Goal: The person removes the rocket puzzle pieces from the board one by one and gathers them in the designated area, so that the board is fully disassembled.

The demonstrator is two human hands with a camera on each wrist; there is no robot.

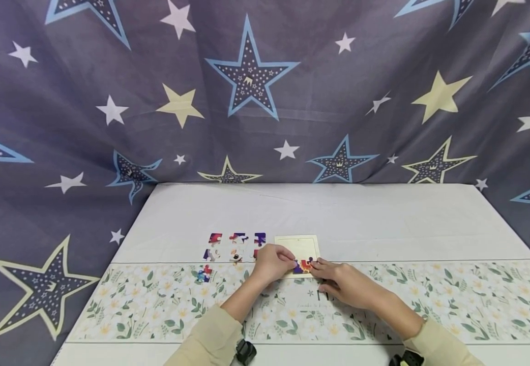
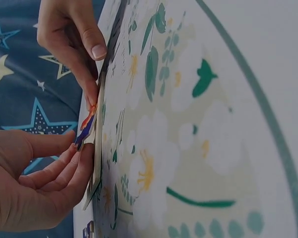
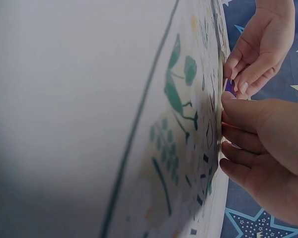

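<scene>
A pale square puzzle tray [image 1: 308,244] lies on the table, with a purple puzzle piece [image 1: 297,267] and an orange puzzle piece [image 1: 306,265] at its near side. My left hand [image 1: 271,263] reaches in from the left and pinches the purple piece between thumb and fingers; the left wrist view shows that piece [image 2: 84,133] tilted up from the tray. From the right, my right hand [image 1: 349,285] rests its fingertips at the tray's near right corner, touching the orange piece. In the right wrist view its fingers [image 3: 241,136] lie along the tray edge, hiding most of the pieces.
Left of the tray lie several loose puzzle pieces in rows, among them a red one [image 1: 215,238] and a purple one [image 1: 260,238]. A blue and red piece [image 1: 204,274] lies nearer, on the floral strip [image 1: 155,305]. Behind the table hangs a star-patterned cloth [image 1: 311,132].
</scene>
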